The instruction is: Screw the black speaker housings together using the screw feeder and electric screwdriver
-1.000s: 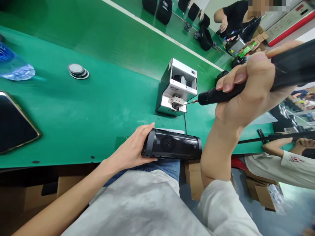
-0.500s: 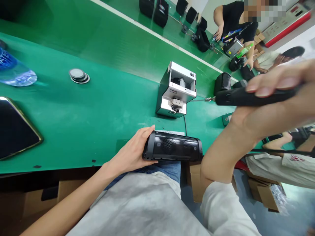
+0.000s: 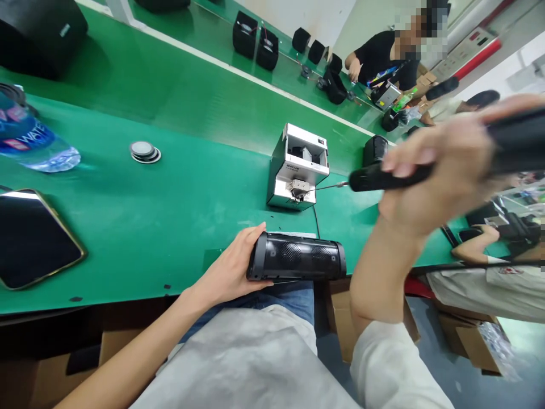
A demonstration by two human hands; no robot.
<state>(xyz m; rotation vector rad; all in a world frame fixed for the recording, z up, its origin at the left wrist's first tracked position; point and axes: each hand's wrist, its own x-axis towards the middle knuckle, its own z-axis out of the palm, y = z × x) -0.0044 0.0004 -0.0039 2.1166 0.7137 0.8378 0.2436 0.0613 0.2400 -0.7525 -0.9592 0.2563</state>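
Note:
My left hand is wrapped round the left end of a black speaker housing, which lies lengthwise at the table's front edge. Two perforated patches show on its glossy face. My right hand, smeared by motion, grips a black electric screwdriver held level above the table at the right. Its long thin bit points left, and the tip appears at the front of a white and black screw feeder. Whether a screw sits on the tip is too small to tell.
On the green table at left are a phone, a water bottle and a stack of round discs. Several black speaker boxes stand farther back. A co-worker sits across; cardboard boxes are on the floor at right.
The screwdriver has moved left and slightly down, bringing its bit from beside the screw feeder to its front. My left hand keeps its hold on the speaker housing. The view has shifted slightly.

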